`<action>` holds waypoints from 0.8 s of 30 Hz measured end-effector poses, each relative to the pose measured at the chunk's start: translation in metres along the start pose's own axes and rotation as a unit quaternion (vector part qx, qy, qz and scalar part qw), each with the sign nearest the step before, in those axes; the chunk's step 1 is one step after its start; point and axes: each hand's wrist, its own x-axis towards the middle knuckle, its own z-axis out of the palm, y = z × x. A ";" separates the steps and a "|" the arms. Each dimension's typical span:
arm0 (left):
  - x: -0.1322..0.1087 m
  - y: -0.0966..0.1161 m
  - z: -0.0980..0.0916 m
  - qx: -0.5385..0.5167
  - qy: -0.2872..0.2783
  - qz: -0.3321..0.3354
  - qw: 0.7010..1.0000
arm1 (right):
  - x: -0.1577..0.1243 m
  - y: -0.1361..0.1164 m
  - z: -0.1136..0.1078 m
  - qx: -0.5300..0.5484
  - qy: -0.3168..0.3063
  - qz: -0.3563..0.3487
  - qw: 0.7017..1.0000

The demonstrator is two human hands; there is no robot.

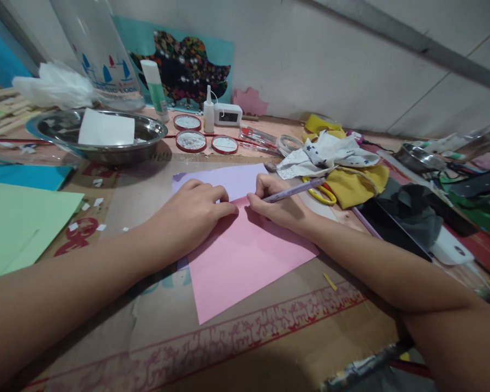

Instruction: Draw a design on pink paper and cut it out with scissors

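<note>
A pink sheet of paper (245, 256) lies at an angle over a lilac sheet (237, 177), both on the covered tabletop. My left hand (200, 209) rests palm down across the two sheets, its fingers bent loosely and its thumb lying on the pink one. Close beside it, my right hand (280, 201) is closed around a slim pale purple pen (296, 190). The pen slants up to the right; its lower end is hidden behind my fingers, near the pink sheet's upper edge. Yellow-handled scissors (324, 193) lie just right of my right hand.
A steel bowl (118, 155) with white paper stands at back left, beside green sheets (28, 218). A glue stick (155, 90), small glue bottle (208, 111), clock (228, 115) and red-rimmed bead dishes (191, 141) line the back. Cloth pieces (330, 152) and a phone (392, 223) lie right.
</note>
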 end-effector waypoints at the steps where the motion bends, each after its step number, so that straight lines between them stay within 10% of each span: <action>1: 0.000 0.000 0.000 -0.001 -0.002 0.001 1.000 | 0.000 0.000 0.000 -0.005 0.000 -0.005 1.000; 24: 0.000 -0.002 0.004 -0.013 0.000 0.007 1.000 | 0.001 0.000 0.000 -0.021 0.006 -0.030 0.999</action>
